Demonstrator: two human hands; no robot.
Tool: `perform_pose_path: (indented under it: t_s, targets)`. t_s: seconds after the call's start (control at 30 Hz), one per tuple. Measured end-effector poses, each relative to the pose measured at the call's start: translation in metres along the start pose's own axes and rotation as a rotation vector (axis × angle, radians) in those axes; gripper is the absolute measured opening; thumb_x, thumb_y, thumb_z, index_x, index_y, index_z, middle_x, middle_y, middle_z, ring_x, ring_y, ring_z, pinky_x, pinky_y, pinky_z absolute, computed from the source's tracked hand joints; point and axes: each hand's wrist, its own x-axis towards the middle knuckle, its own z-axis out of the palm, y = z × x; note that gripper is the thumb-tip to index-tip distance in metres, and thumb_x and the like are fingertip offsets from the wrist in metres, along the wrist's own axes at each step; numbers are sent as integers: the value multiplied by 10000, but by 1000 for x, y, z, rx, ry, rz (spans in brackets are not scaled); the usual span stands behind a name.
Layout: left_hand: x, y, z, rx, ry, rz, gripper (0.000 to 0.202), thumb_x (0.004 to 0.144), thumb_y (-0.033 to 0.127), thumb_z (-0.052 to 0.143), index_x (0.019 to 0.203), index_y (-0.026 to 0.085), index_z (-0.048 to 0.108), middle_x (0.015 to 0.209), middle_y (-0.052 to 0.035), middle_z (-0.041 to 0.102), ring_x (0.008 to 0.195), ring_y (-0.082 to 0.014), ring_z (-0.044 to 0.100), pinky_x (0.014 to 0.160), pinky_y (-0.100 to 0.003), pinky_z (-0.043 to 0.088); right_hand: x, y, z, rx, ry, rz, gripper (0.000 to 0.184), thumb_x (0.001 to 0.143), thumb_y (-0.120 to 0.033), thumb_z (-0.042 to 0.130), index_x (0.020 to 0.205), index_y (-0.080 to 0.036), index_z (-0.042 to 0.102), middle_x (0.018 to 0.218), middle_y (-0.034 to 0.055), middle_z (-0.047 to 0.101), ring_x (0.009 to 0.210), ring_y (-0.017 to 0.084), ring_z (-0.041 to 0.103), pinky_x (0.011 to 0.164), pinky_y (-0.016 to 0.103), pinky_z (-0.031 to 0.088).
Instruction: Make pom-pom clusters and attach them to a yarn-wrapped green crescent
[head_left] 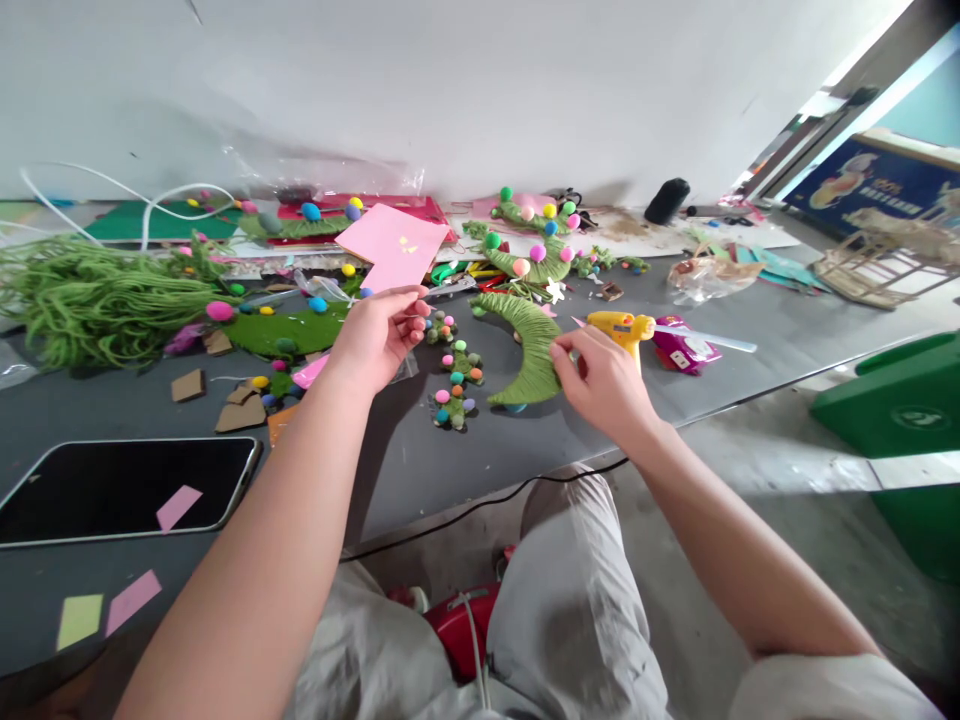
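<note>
A green yarn-wrapped crescent (531, 350) tilts above the grey table, its hollow side facing left. My right hand (604, 380) pinches its outer edge between thumb and fingers. To the left, my left hand (384, 335) hovers with fingers curled and fingertips close together. A thin silvery metal piece (452, 287) shows just beyond those fingertips; whether they grip it is unclear. Between the hands lie small green star-like pieces dotted with pompoms (454, 408). Behind my right hand stands a yellow glue gun (621, 325) with a clear glue stick (709, 338) sticking out its back.
Green yarn (97, 300) heaps at the left, near a phone (127, 490). A pink card (394, 245) and pompom-trimmed crescents (532, 262) lie toward the wall. A purple packet (684, 345) sits right of the glue gun. A black cable (480, 508) hangs along the front edge.
</note>
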Motion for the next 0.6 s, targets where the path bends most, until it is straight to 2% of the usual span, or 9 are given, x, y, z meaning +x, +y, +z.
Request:
perform_pose_path:
  t_s: [0.07,0.13,0.17,0.23,0.3,0.37,0.47,0.6]
  targets:
    - [0,0,0,-10,1,2,108,810,109,653,885,96,731,709,-29,628,558,-68,559,510,-156,434,-18,6,-8,49,7,65,352,1001,-414,538,718,-212,598,685,9,604,632,155,518,643,298,393]
    - [0,1,1,-14,-2,5,109,807,104,652,881,92,731,705,-34,630,564,-70,562,515,-156,435,-35,21,-15,-1,64,211,453,965,-473,586,607,-213,488,557,-21,481,556,134,418,601,297,350]
    - [-1,1,1,-13,-6,7,108,804,105,656,880,92,732,704,-36,631,565,-71,563,516,-157,436,-41,31,-18,-34,118,279,445,948,-489,607,618,-214,490,558,-27,474,554,132,409,599,296,345]
    - [-1,1,2,-6,-11,8,106,794,109,666,876,93,733,695,-34,630,557,-71,559,509,-157,428,-47,53,-23,-130,177,395,392,910,-526,647,696,-217,537,648,-14,564,606,146,479,621,297,351]
    - [-1,1,2,-2,-13,7,110,784,110,672,872,92,734,686,-32,630,545,-69,553,501,-156,419,-46,72,-23,-195,174,438,381,879,-596,663,864,-218,619,851,31,682,713,182,566,648,306,362]
    - [-1,1,1,-1,-10,8,113,769,110,678,865,90,734,677,-28,629,538,-67,552,497,-155,414,-39,86,-20,-200,119,442,415,892,-623,630,984,-220,666,978,61,727,775,209,605,657,316,360]
    - [-2,1,-2,2,-5,22,130,746,125,715,868,86,738,680,-25,638,549,-66,562,510,-152,427,-26,99,-14,-190,55,461,372,927,-577,580,966,-226,697,954,70,749,780,226,619,633,320,337]
    - [-5,2,-4,-5,9,19,194,721,154,765,901,86,745,692,-18,651,556,-57,560,523,-145,427,-8,117,-15,-221,65,502,361,926,-555,568,929,-220,701,903,95,747,777,248,614,606,318,320]
